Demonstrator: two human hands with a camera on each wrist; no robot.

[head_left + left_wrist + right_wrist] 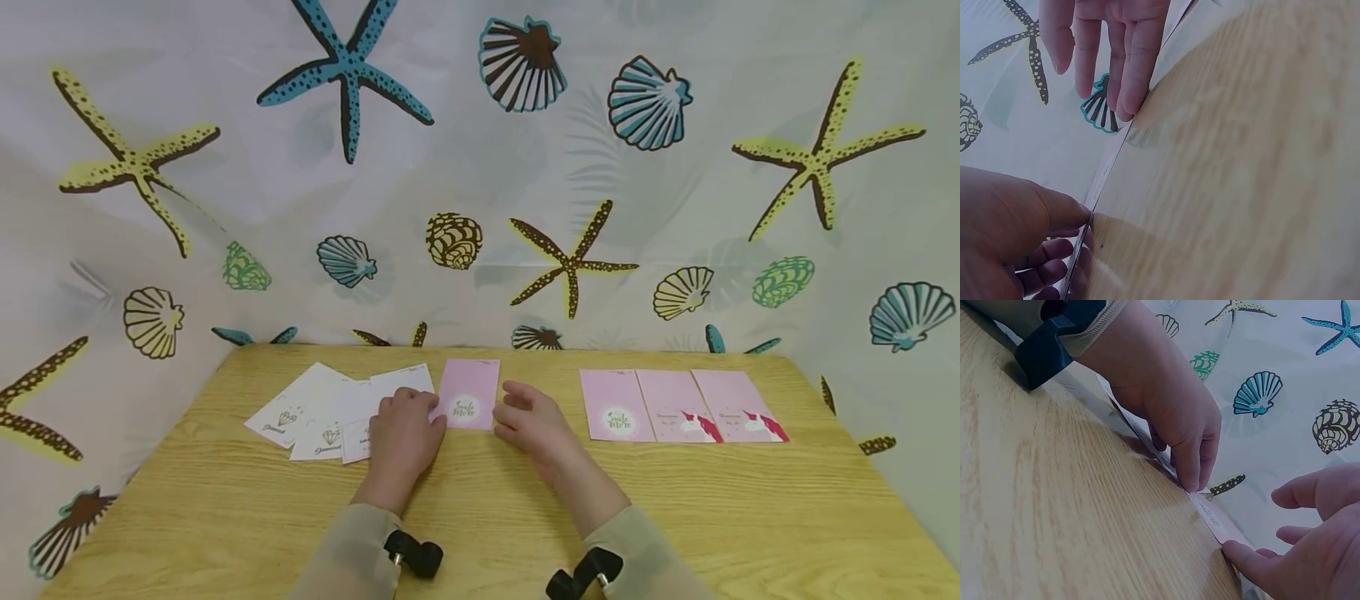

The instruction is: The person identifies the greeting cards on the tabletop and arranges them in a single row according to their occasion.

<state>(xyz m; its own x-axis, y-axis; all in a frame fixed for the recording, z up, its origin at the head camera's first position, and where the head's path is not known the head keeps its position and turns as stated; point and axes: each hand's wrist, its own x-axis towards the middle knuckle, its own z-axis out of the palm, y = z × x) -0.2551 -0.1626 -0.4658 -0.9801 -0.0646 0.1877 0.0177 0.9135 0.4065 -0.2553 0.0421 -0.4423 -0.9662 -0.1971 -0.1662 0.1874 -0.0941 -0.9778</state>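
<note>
A pink card (468, 396) with a white circle and gold lettering lies flat at the middle of the table, between both hands. My left hand (405, 437) rests at its left edge, thumb by the card, and partly covers the white cards. In the left wrist view the left thumb (1069, 209) touches the edge of a card. My right hand (536, 425) stands at the pink card's right edge, fingers relaxed, with a fingertip touching it in the right wrist view. Several overlapping white cards (285, 408), some with gold diamond drawings, lie left of the left hand.
To the right, a similar pink card (607, 400) lies beside two pink unicorn cards (678, 404) in a row. The wooden table (480, 508) ends at a cloth (450, 167) printed with shells and starfish, which rises behind and at both sides.
</note>
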